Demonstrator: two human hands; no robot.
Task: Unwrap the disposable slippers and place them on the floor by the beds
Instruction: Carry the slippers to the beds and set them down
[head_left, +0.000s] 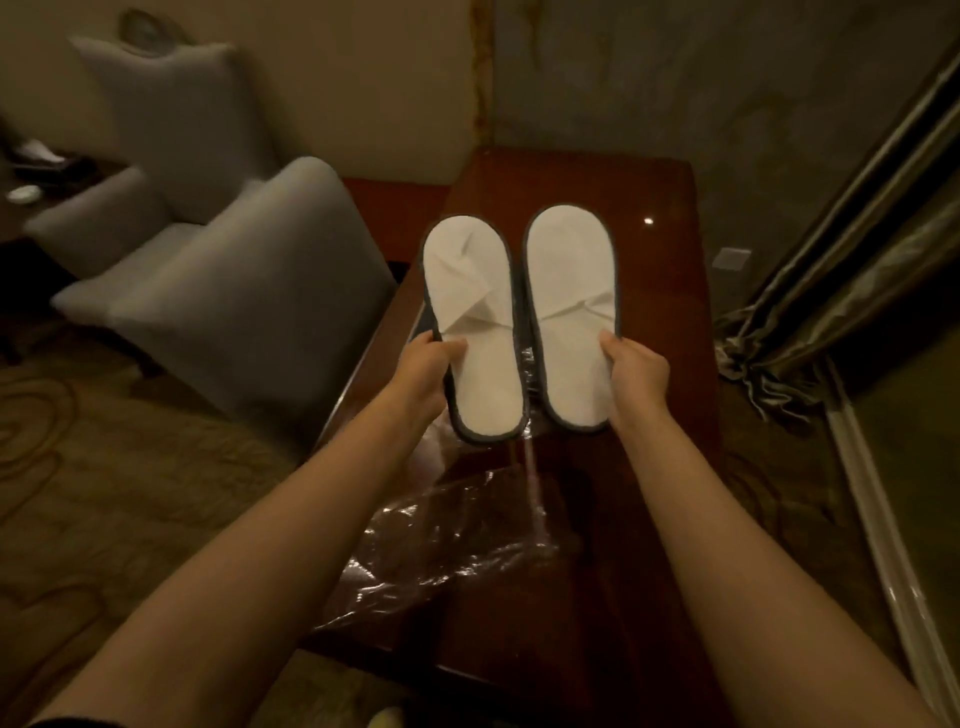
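Observation:
Two flat white disposable slippers with dark grey edging are held side by side above a dark wooden table (649, 322), toes pointing away from me. My left hand (428, 371) grips the left slipper (475, 322) by its outer edge near the heel. My right hand (636, 376) grips the right slipper (571, 312) the same way. Both slippers are out of their wrapping. The crumpled clear plastic wrapper (447, 540) lies on the table below my forearms, near the table's left edge.
Two grey upholstered armchairs (234, 301) stand to the left of the table on a patterned carpet (104, 493). A curtain (857, 270) hangs at the right beside a window frame. A wall stands behind the table. No bed is in view.

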